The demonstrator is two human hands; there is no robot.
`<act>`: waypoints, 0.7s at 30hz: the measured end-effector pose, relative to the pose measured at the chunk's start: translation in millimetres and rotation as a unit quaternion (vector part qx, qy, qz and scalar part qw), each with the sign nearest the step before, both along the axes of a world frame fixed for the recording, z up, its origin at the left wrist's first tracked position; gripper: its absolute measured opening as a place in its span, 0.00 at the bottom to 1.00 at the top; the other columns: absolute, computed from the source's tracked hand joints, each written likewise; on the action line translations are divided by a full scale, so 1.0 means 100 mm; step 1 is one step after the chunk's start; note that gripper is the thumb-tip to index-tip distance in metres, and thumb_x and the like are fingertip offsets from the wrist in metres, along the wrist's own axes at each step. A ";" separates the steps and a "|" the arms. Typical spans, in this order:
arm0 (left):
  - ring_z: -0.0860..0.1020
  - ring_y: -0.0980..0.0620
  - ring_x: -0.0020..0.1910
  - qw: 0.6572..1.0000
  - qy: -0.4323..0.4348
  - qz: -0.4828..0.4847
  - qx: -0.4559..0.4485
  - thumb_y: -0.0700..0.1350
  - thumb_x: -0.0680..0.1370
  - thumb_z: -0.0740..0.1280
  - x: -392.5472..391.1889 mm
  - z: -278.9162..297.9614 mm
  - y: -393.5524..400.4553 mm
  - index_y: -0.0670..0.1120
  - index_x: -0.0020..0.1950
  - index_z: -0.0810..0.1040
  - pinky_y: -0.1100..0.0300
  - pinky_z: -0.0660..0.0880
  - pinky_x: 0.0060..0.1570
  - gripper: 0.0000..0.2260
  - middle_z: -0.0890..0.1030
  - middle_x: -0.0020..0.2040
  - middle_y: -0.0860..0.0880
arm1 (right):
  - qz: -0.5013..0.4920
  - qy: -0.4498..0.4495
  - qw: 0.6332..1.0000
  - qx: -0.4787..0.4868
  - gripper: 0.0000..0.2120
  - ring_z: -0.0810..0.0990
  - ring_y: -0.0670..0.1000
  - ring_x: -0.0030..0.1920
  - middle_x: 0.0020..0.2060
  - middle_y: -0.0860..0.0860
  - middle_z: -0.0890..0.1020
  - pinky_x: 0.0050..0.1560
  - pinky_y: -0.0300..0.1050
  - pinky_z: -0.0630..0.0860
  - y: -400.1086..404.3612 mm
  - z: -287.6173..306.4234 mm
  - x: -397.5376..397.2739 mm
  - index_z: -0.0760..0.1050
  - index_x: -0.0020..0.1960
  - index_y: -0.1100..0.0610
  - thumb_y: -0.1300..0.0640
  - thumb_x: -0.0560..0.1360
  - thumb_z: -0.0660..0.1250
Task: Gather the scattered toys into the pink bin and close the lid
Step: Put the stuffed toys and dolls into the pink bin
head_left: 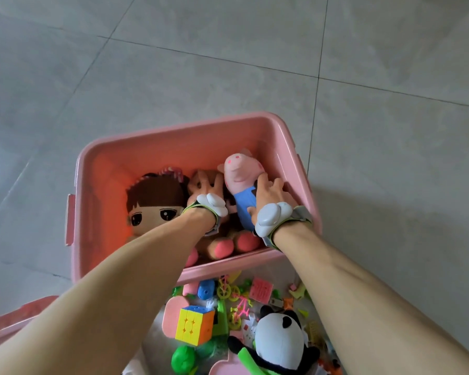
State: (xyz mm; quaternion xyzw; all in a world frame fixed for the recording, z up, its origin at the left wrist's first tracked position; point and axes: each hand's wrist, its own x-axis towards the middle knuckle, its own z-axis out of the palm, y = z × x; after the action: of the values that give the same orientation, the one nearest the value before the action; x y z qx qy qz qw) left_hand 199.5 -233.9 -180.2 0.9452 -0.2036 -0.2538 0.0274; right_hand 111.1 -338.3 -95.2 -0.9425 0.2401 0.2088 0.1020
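Pink bin (157,147) | right hand (268,196) grip holds pig plush (241,174) | left hand (203,189) grip unclear | doll (153,201) alongside

Just one head-worn wide-angle cam, looking steeply down and forward, pretty close in. Pink bin (192,136) sits mid-frame, tiled floor (228,63) fills the top.

Setting: home, likely a play area | floor: large grey tiles (228,63) with dark grout lines | evidence: pink bin (293,147) holding plush dolls; small plastic toys, puzzle cube (194,324), panda plush (280,339) strewn on floor
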 end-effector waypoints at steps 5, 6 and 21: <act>0.64 0.35 0.71 0.998 0.008 0.033 -0.057 0.51 0.71 0.69 0.05 -0.04 0.21 0.58 0.76 0.53 0.46 0.71 0.61 0.38 0.45 0.78 0.42 | -0.025 0.007 1.000 0.009 0.26 0.72 0.56 0.63 0.65 0.61 0.66 0.48 0.47 0.71 -0.02 -0.03 0.04 0.57 0.71 0.64 0.55 0.79 0.62; 0.64 0.38 0.72 0.996 0.019 0.030 -0.085 0.53 0.68 0.69 0.09 -0.05 0.29 0.59 0.76 0.53 0.46 0.72 0.63 0.40 0.47 0.78 0.43 | -0.033 0.014 0.999 0.021 0.26 0.70 0.58 0.65 0.66 0.62 0.65 0.55 0.48 0.71 -0.02 -0.06 0.06 0.57 0.72 0.63 0.54 0.79 0.62; 0.47 0.33 0.76 0.997 -0.072 -0.033 0.002 0.63 0.76 0.59 -0.22 -0.23 0.26 0.53 0.79 0.37 0.45 0.60 0.71 0.41 0.35 0.77 0.38 | 0.032 0.059 0.997 -0.031 0.32 0.68 0.60 0.61 0.65 0.58 0.61 0.62 0.46 0.66 0.05 -0.43 0.05 0.59 0.71 0.62 0.49 0.73 0.66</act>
State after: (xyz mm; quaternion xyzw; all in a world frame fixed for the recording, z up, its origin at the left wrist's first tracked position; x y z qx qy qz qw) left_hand 177.3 -207.8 -203.6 0.9537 -0.2359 -0.1867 0.0025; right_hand 115.9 -333.3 -138.5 -0.9387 0.2215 0.2593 0.0512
